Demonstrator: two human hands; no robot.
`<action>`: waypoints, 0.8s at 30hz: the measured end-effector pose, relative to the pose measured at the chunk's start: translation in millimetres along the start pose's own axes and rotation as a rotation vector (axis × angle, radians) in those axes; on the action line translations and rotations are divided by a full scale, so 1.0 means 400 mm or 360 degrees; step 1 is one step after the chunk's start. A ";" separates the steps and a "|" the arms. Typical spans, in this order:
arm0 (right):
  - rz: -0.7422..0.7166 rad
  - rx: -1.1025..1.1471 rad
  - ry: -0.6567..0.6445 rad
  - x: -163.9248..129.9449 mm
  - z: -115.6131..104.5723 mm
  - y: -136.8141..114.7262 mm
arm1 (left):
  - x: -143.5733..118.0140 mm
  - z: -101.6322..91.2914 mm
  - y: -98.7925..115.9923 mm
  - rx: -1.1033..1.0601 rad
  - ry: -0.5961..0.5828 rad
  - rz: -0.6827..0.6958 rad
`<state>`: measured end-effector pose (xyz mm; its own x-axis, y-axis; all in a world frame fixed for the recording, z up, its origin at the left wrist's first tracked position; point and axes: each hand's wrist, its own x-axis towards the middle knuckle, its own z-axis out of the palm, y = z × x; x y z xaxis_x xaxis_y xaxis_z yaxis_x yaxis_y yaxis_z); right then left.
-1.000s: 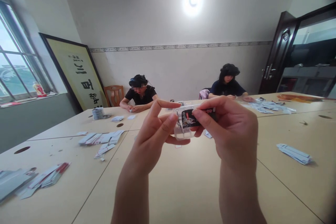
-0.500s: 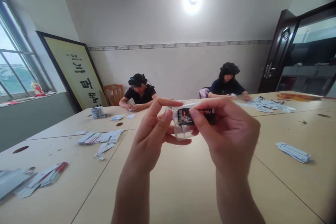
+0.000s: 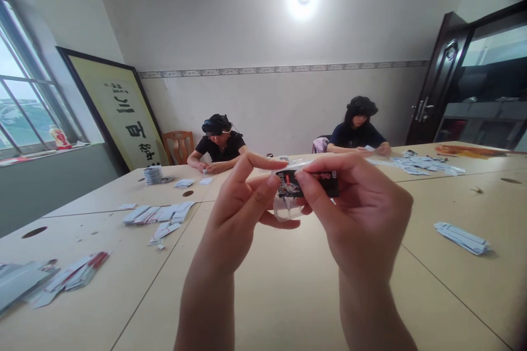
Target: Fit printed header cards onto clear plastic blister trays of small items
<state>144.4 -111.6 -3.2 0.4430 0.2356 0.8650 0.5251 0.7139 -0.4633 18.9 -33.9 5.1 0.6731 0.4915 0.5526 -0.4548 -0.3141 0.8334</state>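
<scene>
A clear plastic box (image 3: 284, 209) is held up above the near middle of the table (image 3: 280, 290) between the two hands. The left hand (image 3: 233, 214) is closed on the box: its index finger is laid along the upper edge, and another finger is placed under the lower edge. By the right hand (image 3: 362, 208) a black printed card (image 3: 288, 185) is pinched firmly, with the thumb pressed on its front. The card is held across the front of the box, and whether it is inside the box or only before it cannot be told.

Compared with one second ago, the card is shifted to the left, so the left part of the box, where a small metal piece was seen, is now covered. The right hand is moved leftward together with it. Half a second ago the left thumb was kept apart from the card; now its tip is brought to the card's left end.

At the far right, the hands of a co-worker (image 3: 356, 131) are brought closer together than one second ago, and a small white piece (image 3: 369, 148) is held there. The bundle of white slips (image 3: 461, 238) on the right is left unmoved.
</scene>
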 end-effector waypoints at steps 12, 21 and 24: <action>-0.0020 -0.0041 0.0022 0.001 0.002 0.000 | -0.002 0.008 0.001 0.0039 0.0044 -0.0008; 0.0016 -0.0014 0.0016 -0.002 0.000 -0.004 | -0.001 0.009 0.001 0.0069 0.0078 -0.0018; 0.0004 -0.0008 0.0016 -0.001 0.001 -0.005 | -0.001 0.010 0.002 0.0062 0.0067 0.0002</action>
<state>142.8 -112.8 -2.7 0.4515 0.2307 0.8619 0.5276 0.7100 -0.4664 20.5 -37.7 5.5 0.6470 0.5244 0.5535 -0.4323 -0.3457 0.8328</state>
